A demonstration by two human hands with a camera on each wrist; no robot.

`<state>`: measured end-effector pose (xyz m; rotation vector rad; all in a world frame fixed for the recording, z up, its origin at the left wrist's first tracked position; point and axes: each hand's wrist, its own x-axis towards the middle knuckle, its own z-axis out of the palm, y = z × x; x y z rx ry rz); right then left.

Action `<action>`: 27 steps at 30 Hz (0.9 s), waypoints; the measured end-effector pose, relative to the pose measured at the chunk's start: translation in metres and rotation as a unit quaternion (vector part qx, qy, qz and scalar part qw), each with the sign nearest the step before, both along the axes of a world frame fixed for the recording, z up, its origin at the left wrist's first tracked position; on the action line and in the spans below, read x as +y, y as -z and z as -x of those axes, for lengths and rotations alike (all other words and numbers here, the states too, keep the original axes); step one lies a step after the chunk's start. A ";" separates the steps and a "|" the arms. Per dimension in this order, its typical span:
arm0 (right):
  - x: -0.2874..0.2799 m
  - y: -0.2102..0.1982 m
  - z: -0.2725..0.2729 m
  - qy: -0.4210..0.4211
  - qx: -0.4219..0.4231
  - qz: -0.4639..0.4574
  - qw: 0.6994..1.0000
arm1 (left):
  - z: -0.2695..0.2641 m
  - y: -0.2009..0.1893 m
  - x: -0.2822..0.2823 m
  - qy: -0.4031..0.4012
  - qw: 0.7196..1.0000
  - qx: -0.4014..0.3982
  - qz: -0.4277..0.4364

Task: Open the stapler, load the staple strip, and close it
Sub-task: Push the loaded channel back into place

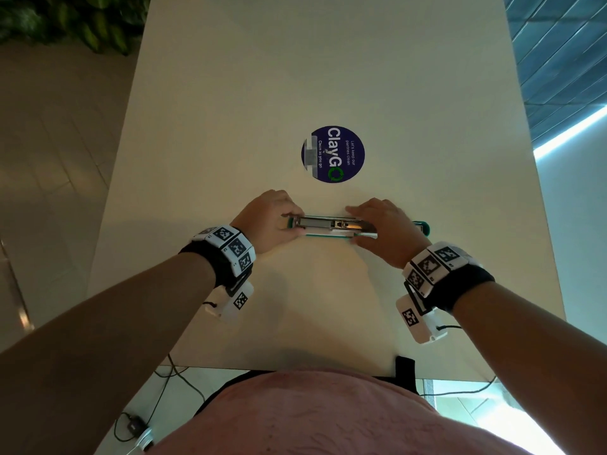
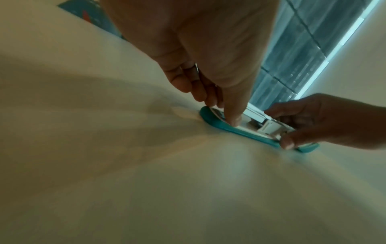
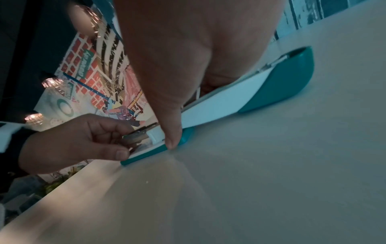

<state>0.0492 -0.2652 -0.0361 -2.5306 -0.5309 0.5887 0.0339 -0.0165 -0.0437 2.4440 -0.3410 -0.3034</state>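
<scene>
A teal and white stapler (image 1: 331, 223) lies swung open flat across the white table (image 1: 295, 77), its metal magazine facing up. My left hand (image 1: 295, 224) pinches the magazine's left end, thumb (image 2: 234, 120) on the near side and fingers curled over the far side. My right hand (image 1: 358, 224) grips the stapler's middle, thumb (image 3: 171, 140) pressed on the near teal edge, fingers over the far side. The teal cover end (image 3: 282, 79) sticks out to the right past my palm. I cannot make out a separate staple strip.
A round blue sticker (image 1: 332, 154) is stuck on the table just beyond the stapler. The table's left edge drops to a tiled floor, with a plant (image 1: 65, 21) at the far left. Cables (image 1: 164, 389) hang below the near edge.
</scene>
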 end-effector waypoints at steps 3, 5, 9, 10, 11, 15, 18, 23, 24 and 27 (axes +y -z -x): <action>-0.023 -0.005 -0.003 0.032 -0.036 0.074 0.996 | 0.006 0.006 0.003 -0.030 1.000 -0.003 0.007; -0.043 -0.009 -0.005 0.065 -0.026 0.092 0.993 | 0.008 0.008 0.003 -0.038 0.999 -0.007 0.011; -0.065 -0.014 -0.005 0.080 0.010 0.047 0.996 | 0.011 0.012 0.002 -0.058 0.998 -0.008 0.008; -0.067 -0.017 -0.003 0.085 0.011 0.031 0.996 | 0.012 0.013 0.001 -0.061 0.998 -0.010 0.011; -0.067 -0.020 -0.002 0.095 0.005 0.015 0.995 | 0.013 0.014 0.001 -0.064 0.998 -0.010 0.014; -0.060 -0.043 0.006 0.123 -0.045 -0.065 0.989 | 0.013 0.014 0.000 -0.064 0.998 -0.007 0.021; -0.040 -0.056 0.008 0.101 -0.056 -0.145 0.983 | 0.012 0.014 0.001 -0.061 0.998 -0.001 0.023; 0.008 -0.053 0.007 0.033 -0.044 -0.189 0.980 | 0.012 0.015 0.001 -0.061 0.998 0.002 0.027; 0.017 -0.048 0.007 0.006 -0.046 -0.165 0.985 | 0.012 0.015 0.001 -0.060 0.998 0.002 0.027; 0.038 -0.031 0.006 -0.061 -0.050 -0.075 0.994 | 0.012 0.015 0.001 -0.060 0.998 0.001 0.028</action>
